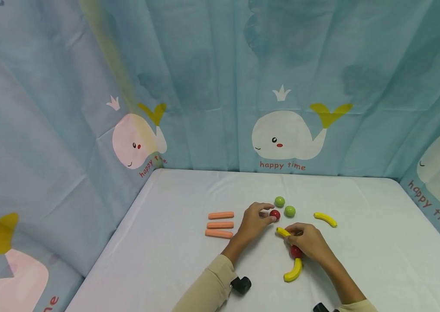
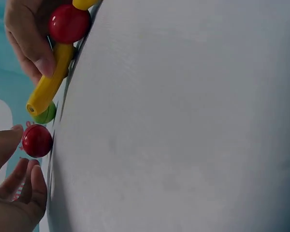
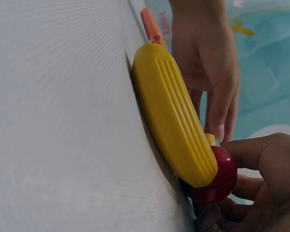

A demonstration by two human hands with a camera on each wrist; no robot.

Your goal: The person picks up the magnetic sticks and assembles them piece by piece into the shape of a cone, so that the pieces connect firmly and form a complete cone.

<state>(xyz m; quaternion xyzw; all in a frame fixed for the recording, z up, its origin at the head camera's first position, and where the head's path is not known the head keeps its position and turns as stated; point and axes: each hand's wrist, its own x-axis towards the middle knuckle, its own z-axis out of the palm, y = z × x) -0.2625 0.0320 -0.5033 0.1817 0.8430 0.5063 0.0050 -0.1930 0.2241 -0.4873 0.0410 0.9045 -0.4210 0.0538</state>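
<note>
My right hand (image 1: 308, 241) pinches a yellow toy banana (image 1: 282, 232), its thumb on the banana's side in the left wrist view. A red ball (image 1: 296, 251) sits at that banana's near end, and a second yellow banana (image 1: 293, 271) meets the ball's other side; whether they are joined is hidden. My left hand (image 1: 254, 222) has thumb and fingers spread around another red ball (image 2: 37, 140), with a small gap showing below the ball. This ball is just beyond the held banana's free end.
Two green balls (image 1: 279, 201) (image 1: 289, 211) lie behind the hands. A third yellow banana (image 1: 325, 219) lies to the right. Three orange sticks (image 1: 220, 225) lie in a stack of rows at the left of the white table (image 1: 157, 260). A blue whale-print curtain (image 1: 204, 86) surrounds the table.
</note>
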